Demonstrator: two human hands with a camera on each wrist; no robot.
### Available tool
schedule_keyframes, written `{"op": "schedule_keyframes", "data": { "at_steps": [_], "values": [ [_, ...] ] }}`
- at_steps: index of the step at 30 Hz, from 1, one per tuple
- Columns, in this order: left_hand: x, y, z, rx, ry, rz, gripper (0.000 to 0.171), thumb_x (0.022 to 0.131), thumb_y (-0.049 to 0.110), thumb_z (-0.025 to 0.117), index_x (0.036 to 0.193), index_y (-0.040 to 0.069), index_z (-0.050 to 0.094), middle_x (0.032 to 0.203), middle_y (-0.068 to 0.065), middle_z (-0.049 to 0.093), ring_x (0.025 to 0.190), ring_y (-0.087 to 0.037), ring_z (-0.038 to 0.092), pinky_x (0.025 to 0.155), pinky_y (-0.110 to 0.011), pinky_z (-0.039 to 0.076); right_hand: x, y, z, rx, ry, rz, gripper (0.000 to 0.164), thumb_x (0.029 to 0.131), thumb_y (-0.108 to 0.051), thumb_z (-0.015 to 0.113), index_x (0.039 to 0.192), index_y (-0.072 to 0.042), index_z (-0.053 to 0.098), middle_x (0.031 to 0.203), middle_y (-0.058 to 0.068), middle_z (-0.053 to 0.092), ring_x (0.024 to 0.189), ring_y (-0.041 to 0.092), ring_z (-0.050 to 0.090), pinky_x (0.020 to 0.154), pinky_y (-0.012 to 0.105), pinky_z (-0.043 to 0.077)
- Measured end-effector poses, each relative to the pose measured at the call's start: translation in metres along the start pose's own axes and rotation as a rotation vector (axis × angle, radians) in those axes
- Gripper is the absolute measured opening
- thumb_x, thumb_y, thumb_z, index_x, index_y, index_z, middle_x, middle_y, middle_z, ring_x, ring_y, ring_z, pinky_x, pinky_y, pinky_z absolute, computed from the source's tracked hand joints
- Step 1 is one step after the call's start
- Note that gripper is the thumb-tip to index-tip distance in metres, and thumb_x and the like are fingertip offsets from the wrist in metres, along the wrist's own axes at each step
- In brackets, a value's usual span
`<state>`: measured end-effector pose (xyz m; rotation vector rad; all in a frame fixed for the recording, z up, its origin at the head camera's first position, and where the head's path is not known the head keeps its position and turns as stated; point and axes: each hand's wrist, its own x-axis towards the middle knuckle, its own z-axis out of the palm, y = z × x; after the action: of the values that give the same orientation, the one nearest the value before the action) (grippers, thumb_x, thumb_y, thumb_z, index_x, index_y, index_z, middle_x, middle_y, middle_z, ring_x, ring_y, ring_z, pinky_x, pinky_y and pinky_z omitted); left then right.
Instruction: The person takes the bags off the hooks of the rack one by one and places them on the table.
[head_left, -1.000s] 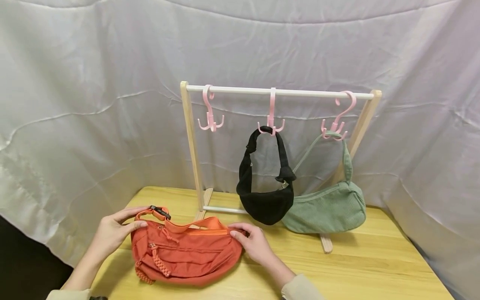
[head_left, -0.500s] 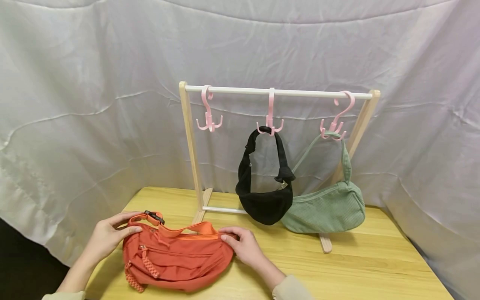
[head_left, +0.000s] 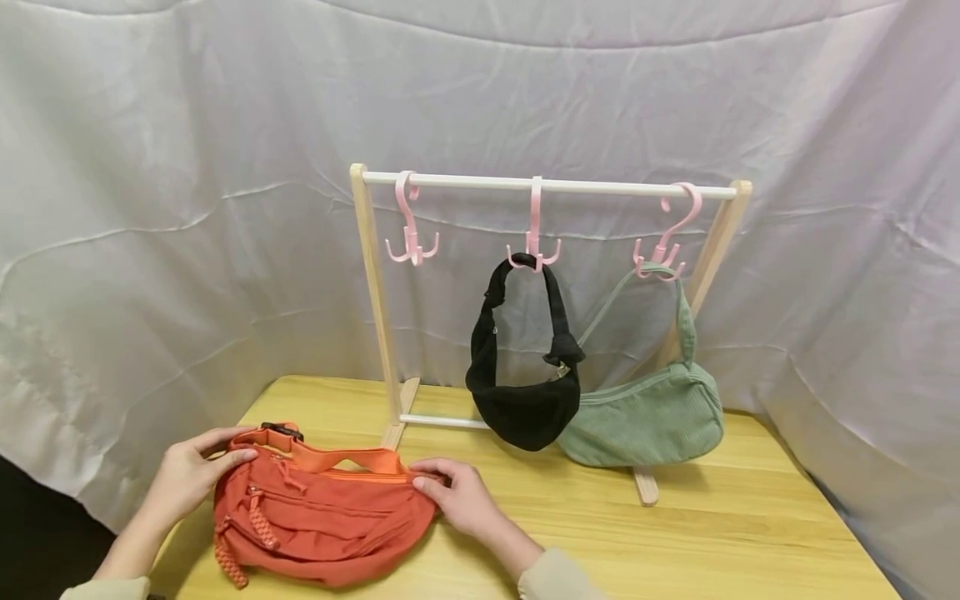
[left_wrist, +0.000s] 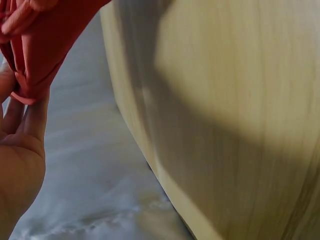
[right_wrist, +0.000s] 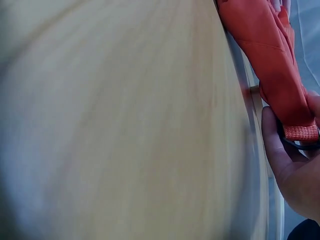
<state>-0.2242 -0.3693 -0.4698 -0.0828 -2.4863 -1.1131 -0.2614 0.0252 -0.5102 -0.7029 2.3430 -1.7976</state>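
Leftward slides the red bag (head_left: 330,521), left hand (head_left: 184,477) and right hand (head_left: 461,498) pinching its top corners, and should either hold slip, that corner could sag and twist the strap (head_left: 307,457).

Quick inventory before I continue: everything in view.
Flat wood-grain table: 1, yellow, centre
Freestanding wooden rack: 1, pale, on table
Multi-pronged plastic hooks: 3, pink, on rack
Curved fabric bag: 1, red-orange, table's front left
Crescent fabric bag: 1, black, on middle hook
Ribbed fabric bag: 1, green, on right hook
Draped shiny cloth: count unclear, grey, behind
Left hand: 1, bare, gripping red-orange bag's left end
Right hand: 1, bare, gripping its right end
Sleeves: 2, beige, forearms
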Motion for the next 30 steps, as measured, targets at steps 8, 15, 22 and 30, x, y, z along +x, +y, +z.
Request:
{"op": "schedule_keyframes", "data": {
  "at_steps": [8,15,22,30],
  "values": [
    [0.007,-0.017,-0.006,0.117,0.036,0.015,0.033,0.088,0.016,0.085,0.114,-0.002,0.077,0.103,-0.023,0.076,0.082,0.016,0.056,0.066,-0.006,0.044,0.004,-0.004,0.015,-0.001,-0.01,0.011,0.025,0.097,-0.011,0.075,0.121,-0.009,0.077,0.118,0.004,0.075,0.097,0.005,0.063,0.083,0.02,0.051],
    [0.014,-0.025,-0.011,0.181,0.024,0.008,0.031,0.089,0.017,0.084,0.113,-0.002,0.077,0.099,-0.022,0.076,0.078,0.014,0.053,0.063,-0.011,0.043,0.01,-0.009,0.028,0.0,-0.016,0.023,0.027,0.096,-0.006,0.073,0.122,-0.01,0.077,0.11,0.0,0.073,0.09,0.005,0.056,0.079,0.019,0.047],
    [0.019,-0.03,-0.015,0.248,-0.018,-0.02,0.029,0.094,0.014,0.078,0.117,-0.003,0.075,0.109,-0.03,0.073,0.096,-0.032,0.07,0.068,-0.018,0.044,0.018,-0.012,0.036,-0.066,-0.046,0.023,0.029,0.098,-0.005,0.069,0.126,-0.012,0.075,0.116,0.0,0.072,0.095,0.004,0.056,0.084,0.021,0.047],
    [0.024,-0.045,-0.019,0.268,-0.105,-0.041,0.03,0.095,0.011,0.077,0.119,-0.006,0.073,0.113,-0.036,0.069,0.107,-0.053,0.065,0.071,-0.025,0.048,0.023,-0.008,0.045,-0.124,-0.088,0.011,0.03,0.099,-0.006,0.069,0.127,-0.014,0.075,0.126,0.003,0.072,0.115,0.008,0.06,0.099,0.026,0.049]
  ]
}}
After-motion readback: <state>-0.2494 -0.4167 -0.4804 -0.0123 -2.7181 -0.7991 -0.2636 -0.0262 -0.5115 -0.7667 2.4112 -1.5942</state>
